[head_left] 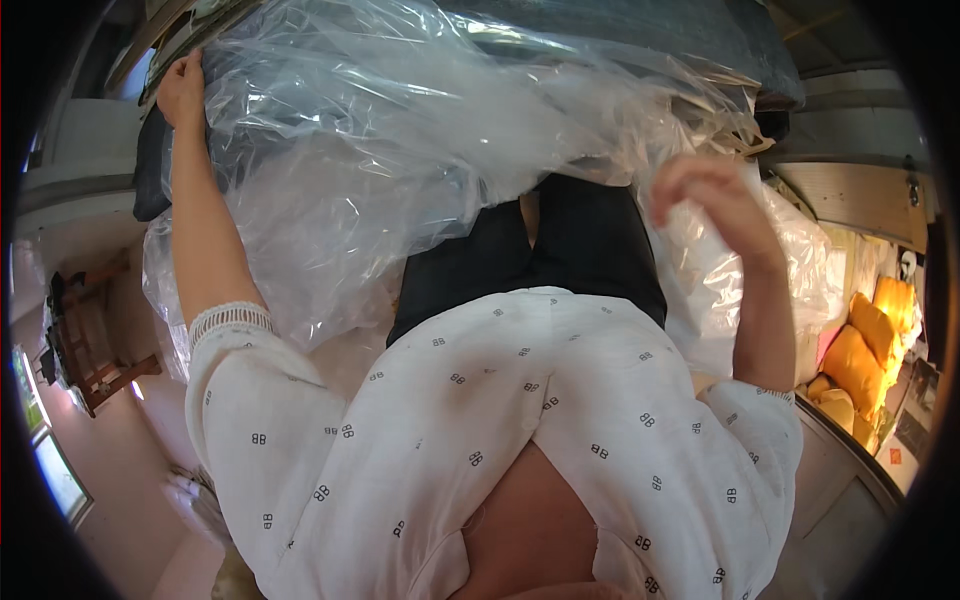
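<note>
A large, crumpled clear plastic sheet [400,110] spreads over a dark grey padded piece [640,30] at the far side and hangs in front of my legs. At the far left my left hand [182,92] is raised, its fingers closed in a pinch at the sheet's left edge. The fingertips are partly hidden there. My right hand [715,200] hovers above the plastic on the right, slightly blurred. Its fingers are loosely bent and apart from the sheet, with nothing visible in them.
Yellow cushions or bundles [865,350] are stacked at the right, near a pale wooden panel [850,200]. A dark wooden rack [95,335] stands at the left, close to a window [62,480]. More shiny plastic [770,260] bunches beyond my right arm.
</note>
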